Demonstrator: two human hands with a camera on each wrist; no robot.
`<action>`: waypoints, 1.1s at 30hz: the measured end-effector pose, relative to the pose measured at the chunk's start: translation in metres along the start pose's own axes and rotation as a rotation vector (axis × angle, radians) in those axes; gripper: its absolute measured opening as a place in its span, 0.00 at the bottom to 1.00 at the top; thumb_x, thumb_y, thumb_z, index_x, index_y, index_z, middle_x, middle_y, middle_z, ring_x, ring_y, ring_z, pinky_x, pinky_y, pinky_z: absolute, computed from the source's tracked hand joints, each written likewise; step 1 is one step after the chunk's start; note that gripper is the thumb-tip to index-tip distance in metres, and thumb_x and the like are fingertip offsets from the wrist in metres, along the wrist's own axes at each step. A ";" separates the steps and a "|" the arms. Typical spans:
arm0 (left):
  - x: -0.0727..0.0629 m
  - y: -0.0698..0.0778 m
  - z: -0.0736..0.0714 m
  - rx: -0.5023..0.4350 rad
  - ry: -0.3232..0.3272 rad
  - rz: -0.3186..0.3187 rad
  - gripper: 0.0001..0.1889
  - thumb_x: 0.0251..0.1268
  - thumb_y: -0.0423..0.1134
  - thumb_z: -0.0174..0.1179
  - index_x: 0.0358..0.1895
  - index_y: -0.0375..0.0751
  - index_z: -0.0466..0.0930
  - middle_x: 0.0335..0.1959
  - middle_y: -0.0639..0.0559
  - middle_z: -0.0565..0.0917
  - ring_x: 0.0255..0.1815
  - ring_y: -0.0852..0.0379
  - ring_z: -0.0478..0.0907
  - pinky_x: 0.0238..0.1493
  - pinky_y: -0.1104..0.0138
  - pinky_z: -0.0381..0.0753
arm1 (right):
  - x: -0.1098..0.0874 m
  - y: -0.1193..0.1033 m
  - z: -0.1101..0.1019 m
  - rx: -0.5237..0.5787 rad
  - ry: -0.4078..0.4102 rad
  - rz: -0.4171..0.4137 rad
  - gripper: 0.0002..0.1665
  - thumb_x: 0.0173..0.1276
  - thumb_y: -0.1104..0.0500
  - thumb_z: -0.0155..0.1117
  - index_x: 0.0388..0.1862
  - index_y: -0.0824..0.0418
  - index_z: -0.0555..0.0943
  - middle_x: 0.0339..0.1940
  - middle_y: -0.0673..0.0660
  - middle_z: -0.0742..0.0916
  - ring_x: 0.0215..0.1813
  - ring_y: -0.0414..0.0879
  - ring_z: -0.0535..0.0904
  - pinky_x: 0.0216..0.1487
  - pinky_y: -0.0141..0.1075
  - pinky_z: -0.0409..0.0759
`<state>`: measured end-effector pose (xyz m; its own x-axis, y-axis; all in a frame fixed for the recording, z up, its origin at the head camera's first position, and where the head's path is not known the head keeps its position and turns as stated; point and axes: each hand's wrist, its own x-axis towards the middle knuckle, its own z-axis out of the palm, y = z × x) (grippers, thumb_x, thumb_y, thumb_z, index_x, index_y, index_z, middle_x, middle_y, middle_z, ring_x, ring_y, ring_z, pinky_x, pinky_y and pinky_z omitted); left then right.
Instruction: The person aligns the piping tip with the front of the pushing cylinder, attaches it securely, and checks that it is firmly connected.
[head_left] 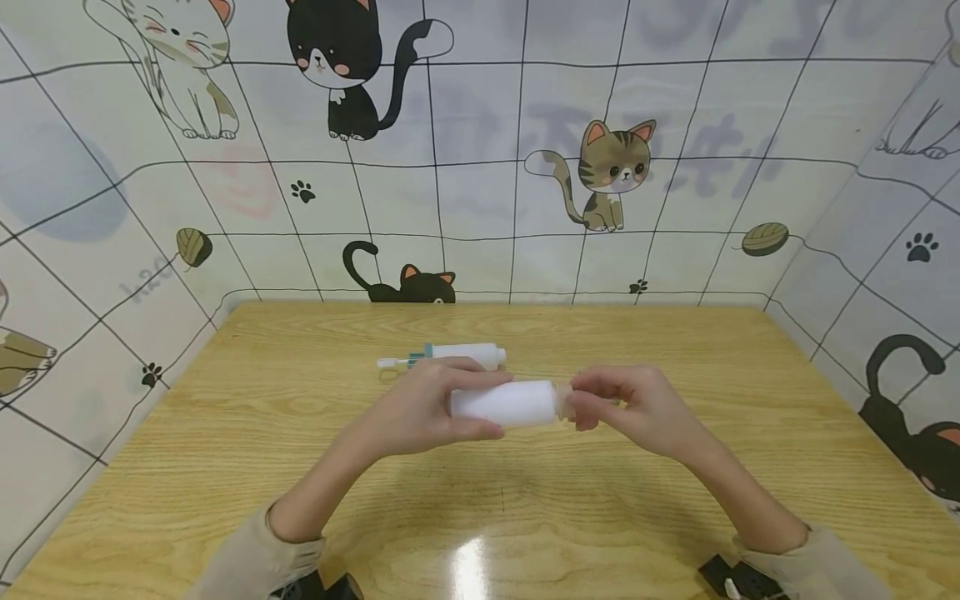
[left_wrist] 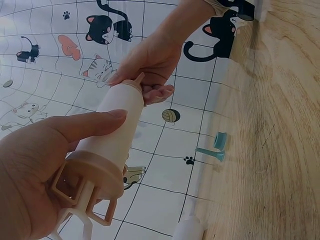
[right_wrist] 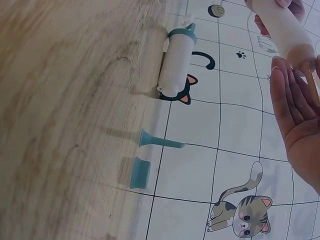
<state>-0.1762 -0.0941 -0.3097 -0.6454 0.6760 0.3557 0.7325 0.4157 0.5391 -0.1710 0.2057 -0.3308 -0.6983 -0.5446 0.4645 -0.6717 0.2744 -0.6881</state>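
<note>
My left hand point(head_left: 420, 408) grips the white barrel point(head_left: 510, 403) of an icing syringe, held sideways above the table. In the left wrist view its peach collar with finger loops point(left_wrist: 97, 172) faces the camera, and a white plunger handle point(left_wrist: 75, 222) sticks out below. At the other end, my right hand point(head_left: 637, 408) pinches the peach end cap with thumb and fingers. A slim peach nozzle point(right_wrist: 311, 86) points out from that cap. Behind the left hand lies a second syringe point(head_left: 467, 356), white with a teal collar, partly covered by the hand.
On the wooden table point(head_left: 300, 492) stand a teal cone-shaped nozzle point(right_wrist: 162, 142) and a teal ring cap point(right_wrist: 141, 173), side by side. Cat-printed sheeting point(head_left: 480, 200) rises at the table's back and sides.
</note>
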 end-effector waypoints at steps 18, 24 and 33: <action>-0.001 -0.005 0.000 -0.006 0.027 0.022 0.27 0.56 0.43 0.77 0.60 0.42 0.84 0.52 0.48 0.85 0.49 0.55 0.81 0.44 0.67 0.82 | 0.001 0.000 0.001 0.059 -0.034 -0.094 0.26 0.61 0.75 0.72 0.57 0.64 0.77 0.51 0.58 0.85 0.54 0.45 0.85 0.52 0.38 0.83; -0.001 -0.005 0.000 -0.025 0.026 0.011 0.27 0.56 0.43 0.76 0.60 0.41 0.84 0.52 0.48 0.85 0.49 0.55 0.81 0.44 0.68 0.82 | 0.001 0.000 0.001 0.063 -0.049 -0.154 0.28 0.59 0.77 0.71 0.57 0.64 0.77 0.50 0.59 0.85 0.53 0.46 0.85 0.53 0.38 0.83; -0.001 -0.004 0.000 -0.023 0.020 0.010 0.28 0.57 0.45 0.76 0.61 0.42 0.83 0.52 0.48 0.85 0.49 0.55 0.81 0.43 0.68 0.82 | 0.001 -0.001 0.000 0.017 -0.010 -0.158 0.24 0.60 0.77 0.71 0.54 0.63 0.80 0.48 0.58 0.87 0.49 0.45 0.86 0.49 0.38 0.84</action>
<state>-0.1788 -0.0963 -0.3123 -0.6424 0.6679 0.3758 0.7338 0.3948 0.5529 -0.1715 0.2045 -0.3299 -0.5820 -0.5875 0.5622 -0.7684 0.1711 -0.6167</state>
